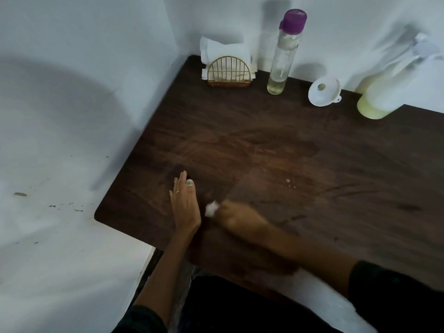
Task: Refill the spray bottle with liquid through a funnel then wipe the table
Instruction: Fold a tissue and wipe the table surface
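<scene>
Dark sleeves [394, 294] frame the near edge of the bench [336, 164], a dark wood top set into a white corner. Left hand [186, 207] stands on its edge on the bench with fingers straight and together, a ring on one finger and green polish on the thumbnail, its grip holding nothing. Right hand [240, 218] is blurred just beside it, fingers curled round a small white wad of tissue [212, 208] pressed against the wood.

At the back, a tall clear bottle [284, 54] with a purple cap holds a shallow layer of pale yellow liquid at its bottom. To its right the white funnel [324, 91] rests on the bench, mouth tilted towards the camera. Further right stands the spray bottle [389, 90], white and translucent, trigger head on, with yellowish liquid showing in its lower part. A gold wire holder [228, 72] with white napkins sits in the back corner. A few small droplets [289, 183] and faint smears mark the bench's middle.
</scene>
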A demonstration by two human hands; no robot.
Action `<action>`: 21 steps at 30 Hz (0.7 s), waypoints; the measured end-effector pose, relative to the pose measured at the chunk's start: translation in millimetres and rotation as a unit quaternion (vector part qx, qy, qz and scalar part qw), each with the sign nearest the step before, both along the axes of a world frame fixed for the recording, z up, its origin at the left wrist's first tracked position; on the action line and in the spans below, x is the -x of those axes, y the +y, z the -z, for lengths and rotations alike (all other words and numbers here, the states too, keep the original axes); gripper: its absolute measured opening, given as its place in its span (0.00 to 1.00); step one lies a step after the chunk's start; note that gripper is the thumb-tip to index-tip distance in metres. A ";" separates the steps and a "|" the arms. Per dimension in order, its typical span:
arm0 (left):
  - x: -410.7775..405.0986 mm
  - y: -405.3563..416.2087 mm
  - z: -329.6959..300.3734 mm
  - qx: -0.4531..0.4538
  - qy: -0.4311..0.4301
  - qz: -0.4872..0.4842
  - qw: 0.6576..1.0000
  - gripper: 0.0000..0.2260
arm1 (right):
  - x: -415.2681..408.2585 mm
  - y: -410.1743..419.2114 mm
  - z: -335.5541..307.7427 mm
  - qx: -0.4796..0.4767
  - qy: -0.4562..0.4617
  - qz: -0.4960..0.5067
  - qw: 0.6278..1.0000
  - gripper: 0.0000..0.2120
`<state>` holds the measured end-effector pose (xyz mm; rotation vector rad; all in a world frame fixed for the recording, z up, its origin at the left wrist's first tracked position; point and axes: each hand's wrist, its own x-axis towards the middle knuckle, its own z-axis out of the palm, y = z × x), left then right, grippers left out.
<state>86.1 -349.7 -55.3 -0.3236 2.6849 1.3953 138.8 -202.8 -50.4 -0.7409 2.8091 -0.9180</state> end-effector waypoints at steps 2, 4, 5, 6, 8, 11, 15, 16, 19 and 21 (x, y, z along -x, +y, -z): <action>-0.6 0.6 1.7 0.016 -0.003 0.005 1.000 0.28 | 31.4 61.5 -5.4 -0.081 0.070 0.128 0.986 0.08; -2.6 1.7 3.9 0.040 -0.010 0.009 0.999 0.26 | 58.7 128.4 -16.8 -0.128 0.011 0.255 0.958 0.08; -4.3 2.4 5.2 0.049 -0.012 0.013 0.999 0.25 | 67.5 155.9 -22.4 -0.149 -0.006 0.321 0.935 0.10; -6.2 3.3 6.3 0.057 -0.014 0.016 0.998 0.24 | 75.1 180.9 -23.7 -0.169 0.001 0.377 0.911 0.12; -8.9 4.1 8.2 0.077 -0.016 0.022 0.997 0.23 | 82.5 206.8 -21.4 -0.170 0.005 0.473 0.865 0.13; -12.4 7.5 7.2 0.099 -0.012 0.031 0.995 0.29 | 83.0 179.7 -12.9 -0.148 -0.002 0.518 0.842 0.12; -15.2 12.5 9.6 0.122 -0.012 0.026 0.992 0.32 | 26.0 77.8 -3.5 -0.119 -0.004 0.338 0.934 0.14; -15.2 13.4 10.6 0.129 -0.009 0.025 0.991 0.32 | 5.0 49.2 0.7 -0.081 0.004 0.257 0.963 0.13; -15.6 17.6 10.6 0.132 -0.003 0.000 0.991 0.33 | -50.0 -3.7 3.4 -0.033 0.002 0.028 0.999 0.12; -19.1 22.3 8.0 0.123 0.001 -0.014 0.992 0.31 | -48.4 12.8 -2.0 -0.051 -0.020 -0.053 0.997 0.12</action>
